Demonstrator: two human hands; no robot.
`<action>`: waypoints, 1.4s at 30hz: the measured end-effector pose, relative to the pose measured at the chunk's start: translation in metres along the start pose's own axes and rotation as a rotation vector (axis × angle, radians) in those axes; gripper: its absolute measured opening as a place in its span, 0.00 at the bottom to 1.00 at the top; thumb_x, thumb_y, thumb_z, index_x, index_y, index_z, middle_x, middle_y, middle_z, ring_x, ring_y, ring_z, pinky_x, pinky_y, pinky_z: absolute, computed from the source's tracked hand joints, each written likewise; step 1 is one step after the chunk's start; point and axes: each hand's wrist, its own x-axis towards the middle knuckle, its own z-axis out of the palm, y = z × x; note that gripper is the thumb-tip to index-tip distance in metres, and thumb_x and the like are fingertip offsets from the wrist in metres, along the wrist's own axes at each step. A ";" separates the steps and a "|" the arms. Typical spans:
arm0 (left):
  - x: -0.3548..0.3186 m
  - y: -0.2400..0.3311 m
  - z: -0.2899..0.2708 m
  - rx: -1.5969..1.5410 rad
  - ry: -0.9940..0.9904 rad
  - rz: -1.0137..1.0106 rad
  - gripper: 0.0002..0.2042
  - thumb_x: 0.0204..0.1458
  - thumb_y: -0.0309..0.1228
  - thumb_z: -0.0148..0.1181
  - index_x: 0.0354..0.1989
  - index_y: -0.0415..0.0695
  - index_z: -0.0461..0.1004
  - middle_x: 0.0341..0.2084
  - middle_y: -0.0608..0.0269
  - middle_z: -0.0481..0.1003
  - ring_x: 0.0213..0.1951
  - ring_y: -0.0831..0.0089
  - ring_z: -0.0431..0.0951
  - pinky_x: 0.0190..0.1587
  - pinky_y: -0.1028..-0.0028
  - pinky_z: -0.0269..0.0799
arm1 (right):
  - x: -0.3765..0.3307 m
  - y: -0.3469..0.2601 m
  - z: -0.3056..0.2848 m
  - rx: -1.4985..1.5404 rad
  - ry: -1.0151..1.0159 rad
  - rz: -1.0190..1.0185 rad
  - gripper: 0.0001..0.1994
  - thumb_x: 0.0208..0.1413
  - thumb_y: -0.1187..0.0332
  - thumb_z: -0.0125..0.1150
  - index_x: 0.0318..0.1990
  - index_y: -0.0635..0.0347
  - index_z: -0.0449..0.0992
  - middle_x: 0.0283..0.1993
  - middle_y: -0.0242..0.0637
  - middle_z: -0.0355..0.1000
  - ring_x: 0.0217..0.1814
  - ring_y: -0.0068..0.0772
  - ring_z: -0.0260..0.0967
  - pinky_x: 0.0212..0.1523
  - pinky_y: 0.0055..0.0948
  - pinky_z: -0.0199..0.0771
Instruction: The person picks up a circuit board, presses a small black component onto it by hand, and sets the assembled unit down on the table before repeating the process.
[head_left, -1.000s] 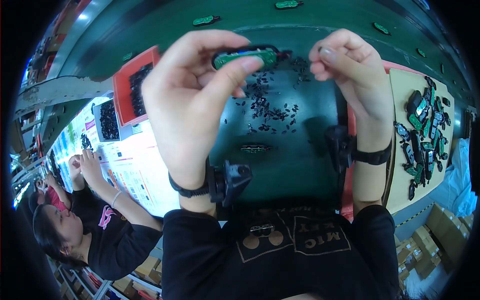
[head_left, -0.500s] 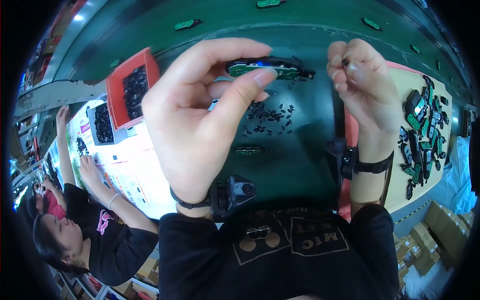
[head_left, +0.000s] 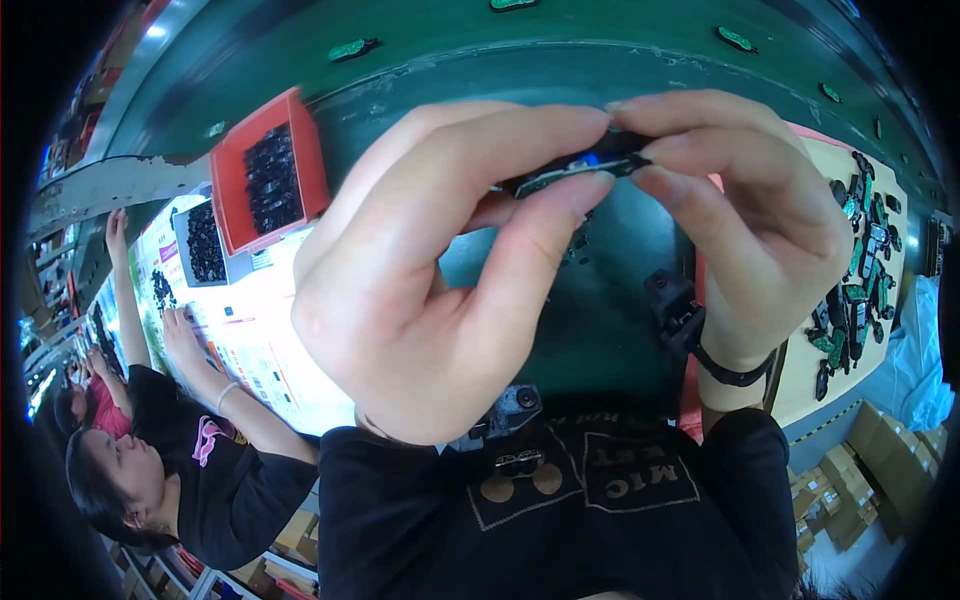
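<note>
A slim black housing with a green circuit board [head_left: 560,178] is held up above the bench, with a small blue spot showing inside it. Its left part is pinched between the thumb and fingers of my left hand [head_left: 430,250]. At its right end, the thumb and fingertips of my right hand [head_left: 755,200] close around the tip. Whether a small black part sits between those right fingertips is hidden. Below the housing, a few small black pieces [head_left: 578,245] lie on the green bench, mostly covered by my left hand.
A red bin [head_left: 312,170] of black parts stands at left beside a white box [head_left: 236,268] of small dark pieces. Boards in black housings lie heaped on a cream tray [head_left: 800,385] at right. Along the far belt, several boards [head_left: 737,39] lie spaced apart. Another person [head_left: 235,470] works at left.
My right hand has moved left from beside the tray to the housing's right end, bringing a tiny dark piece pinched in its fingers. My left hand has shifted slightly right with the housing.
</note>
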 end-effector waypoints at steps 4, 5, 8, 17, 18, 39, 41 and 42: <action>-0.001 0.001 -0.001 -0.001 -0.009 0.020 0.10 0.43 0.14 0.53 0.36 0.26 0.67 0.31 0.51 0.70 0.28 0.70 0.74 0.32 0.77 0.71 | -0.001 0.001 0.002 0.023 0.033 0.033 0.06 0.40 0.87 0.51 0.29 0.72 0.70 0.36 0.53 0.69 0.39 0.38 0.69 0.40 0.27 0.70; -0.001 0.001 -0.001 0.000 -0.009 0.017 0.10 0.43 0.14 0.53 0.36 0.26 0.67 0.31 0.51 0.70 0.28 0.70 0.74 0.32 0.77 0.71 | -0.001 0.003 0.001 0.032 0.015 0.001 0.07 0.41 0.86 0.52 0.30 0.72 0.69 0.36 0.53 0.69 0.39 0.39 0.69 0.40 0.27 0.70; -0.003 -0.004 0.000 0.037 0.001 0.186 0.09 0.43 0.13 0.52 0.36 0.25 0.67 0.31 0.49 0.70 0.29 0.68 0.74 0.31 0.77 0.72 | -0.002 0.008 0.001 0.053 -0.017 -0.059 0.08 0.41 0.86 0.52 0.32 0.72 0.68 0.36 0.53 0.69 0.40 0.41 0.69 0.41 0.29 0.71; -0.004 -0.004 0.002 0.058 -0.002 0.280 0.08 0.43 0.13 0.52 0.34 0.26 0.68 0.30 0.48 0.70 0.25 0.68 0.74 0.28 0.76 0.71 | -0.009 -0.007 -0.002 0.222 0.157 0.331 0.14 0.43 0.83 0.55 0.39 0.70 0.64 0.36 0.51 0.69 0.40 0.40 0.69 0.42 0.30 0.70; -0.003 -0.004 0.001 -0.033 -0.023 0.153 0.08 0.43 0.14 0.52 0.34 0.27 0.68 0.29 0.50 0.71 0.24 0.69 0.73 0.27 0.77 0.71 | -0.007 -0.004 -0.008 0.246 0.132 0.363 0.14 0.43 0.82 0.56 0.39 0.70 0.64 0.37 0.51 0.69 0.41 0.39 0.69 0.43 0.29 0.69; 0.135 -0.183 0.041 -0.104 -0.154 -0.497 0.04 0.42 0.21 0.57 0.28 0.34 0.74 0.18 0.59 0.73 0.21 0.79 0.72 0.26 0.81 0.68 | -0.002 0.107 -0.013 -0.500 -0.148 0.397 0.06 0.45 0.75 0.57 0.33 0.63 0.74 0.34 0.35 0.72 0.35 0.22 0.69 0.39 0.19 0.68; 0.142 -0.183 0.045 0.148 -0.152 -0.583 0.05 0.40 0.24 0.59 0.27 0.36 0.75 0.20 0.57 0.74 0.23 0.74 0.74 0.28 0.79 0.69 | 0.003 0.112 -0.009 -0.564 -0.239 0.444 0.06 0.44 0.75 0.57 0.32 0.64 0.74 0.30 0.34 0.71 0.32 0.22 0.69 0.36 0.18 0.69; 0.142 -0.183 0.046 0.276 -0.154 -0.626 0.06 0.39 0.25 0.60 0.27 0.38 0.75 0.20 0.56 0.74 0.24 0.72 0.75 0.29 0.77 0.69 | 0.004 0.115 -0.007 -0.595 -0.285 0.472 0.05 0.43 0.76 0.58 0.31 0.64 0.74 0.29 0.34 0.71 0.31 0.22 0.69 0.35 0.18 0.69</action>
